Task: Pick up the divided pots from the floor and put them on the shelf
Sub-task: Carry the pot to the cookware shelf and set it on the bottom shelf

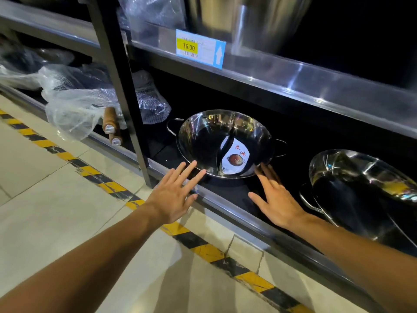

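Observation:
A shiny steel divided pot (203, 141) with a curved divider and a paper label sits on the bottom shelf (228, 206), its two loop handles pointing left and right. My left hand (173, 195) is flat with fingers spread just in front of the pot's near-left rim, over the shelf lip. My right hand (274, 195) is also spread, fingertips touching the pot's near-right rim. Neither hand holds anything. A second steel pot (361, 190) rests on the same shelf to the right.
Plastic-wrapped cookware (74, 102) and two wooden handles (110, 125) fill the shelf bay to the left, past a black upright post (126, 91). The shelf above carries a price tag (199, 48) and large steel pots. Yellow-black tape (203, 247) runs along the tiled floor.

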The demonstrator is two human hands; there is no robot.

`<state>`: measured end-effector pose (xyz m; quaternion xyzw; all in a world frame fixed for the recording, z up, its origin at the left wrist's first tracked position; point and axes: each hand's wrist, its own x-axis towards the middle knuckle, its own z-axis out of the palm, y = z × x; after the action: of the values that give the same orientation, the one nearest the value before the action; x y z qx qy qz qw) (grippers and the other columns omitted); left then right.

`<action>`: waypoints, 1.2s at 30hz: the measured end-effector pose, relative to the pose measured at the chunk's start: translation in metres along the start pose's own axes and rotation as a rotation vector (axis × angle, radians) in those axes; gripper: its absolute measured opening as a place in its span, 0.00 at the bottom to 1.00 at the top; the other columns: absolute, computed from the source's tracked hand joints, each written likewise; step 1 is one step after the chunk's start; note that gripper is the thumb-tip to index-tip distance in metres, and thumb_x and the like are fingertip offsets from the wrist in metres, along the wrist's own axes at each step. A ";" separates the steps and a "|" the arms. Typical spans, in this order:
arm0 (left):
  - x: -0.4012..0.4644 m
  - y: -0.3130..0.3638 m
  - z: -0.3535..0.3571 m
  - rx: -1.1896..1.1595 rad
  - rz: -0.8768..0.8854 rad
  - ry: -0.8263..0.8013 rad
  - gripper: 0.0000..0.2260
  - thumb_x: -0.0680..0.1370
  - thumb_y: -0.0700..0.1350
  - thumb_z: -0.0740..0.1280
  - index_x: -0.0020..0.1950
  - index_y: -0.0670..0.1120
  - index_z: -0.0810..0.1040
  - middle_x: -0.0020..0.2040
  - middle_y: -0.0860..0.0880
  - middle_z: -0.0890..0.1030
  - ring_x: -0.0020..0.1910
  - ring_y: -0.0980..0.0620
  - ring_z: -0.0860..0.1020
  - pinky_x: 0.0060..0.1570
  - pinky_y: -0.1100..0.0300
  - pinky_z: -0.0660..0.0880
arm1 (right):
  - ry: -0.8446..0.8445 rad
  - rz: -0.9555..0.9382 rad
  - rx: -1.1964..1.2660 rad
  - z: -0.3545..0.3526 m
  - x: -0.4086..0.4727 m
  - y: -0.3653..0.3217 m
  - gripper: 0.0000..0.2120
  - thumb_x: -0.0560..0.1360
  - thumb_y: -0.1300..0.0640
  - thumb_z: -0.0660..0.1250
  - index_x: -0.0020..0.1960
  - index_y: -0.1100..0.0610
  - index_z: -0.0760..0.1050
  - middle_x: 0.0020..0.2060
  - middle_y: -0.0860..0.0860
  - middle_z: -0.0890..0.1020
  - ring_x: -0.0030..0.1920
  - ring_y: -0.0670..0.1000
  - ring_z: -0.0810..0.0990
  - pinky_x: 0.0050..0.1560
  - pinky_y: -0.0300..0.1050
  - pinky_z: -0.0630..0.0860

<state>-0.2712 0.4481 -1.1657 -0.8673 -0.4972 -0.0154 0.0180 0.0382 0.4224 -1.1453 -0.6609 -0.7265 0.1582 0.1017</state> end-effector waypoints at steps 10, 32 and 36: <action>0.036 -0.016 -0.014 -0.069 -0.218 -0.112 0.29 0.84 0.51 0.48 0.80 0.50 0.37 0.81 0.48 0.38 0.80 0.43 0.42 0.78 0.48 0.48 | 0.054 -0.081 0.032 0.015 0.028 -0.014 0.36 0.81 0.42 0.61 0.83 0.48 0.49 0.83 0.45 0.48 0.82 0.48 0.41 0.80 0.53 0.54; 0.035 0.097 -0.016 -0.039 0.194 0.075 0.30 0.82 0.55 0.50 0.81 0.44 0.49 0.81 0.42 0.51 0.80 0.43 0.46 0.79 0.49 0.47 | -0.056 -0.063 0.015 -0.075 -0.047 0.034 0.32 0.82 0.46 0.62 0.82 0.47 0.54 0.82 0.42 0.54 0.81 0.43 0.51 0.76 0.38 0.52; 0.045 0.169 -0.016 -0.161 0.338 0.079 0.29 0.83 0.57 0.48 0.81 0.49 0.44 0.82 0.48 0.45 0.80 0.49 0.40 0.79 0.52 0.46 | -0.016 0.153 -0.086 -0.091 -0.107 0.091 0.30 0.83 0.41 0.56 0.82 0.48 0.54 0.81 0.45 0.59 0.79 0.47 0.58 0.75 0.42 0.58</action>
<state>-0.1028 0.4003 -1.1504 -0.9358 -0.3405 -0.0862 -0.0295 0.1666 0.3315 -1.0875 -0.7170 -0.6807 0.1397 0.0550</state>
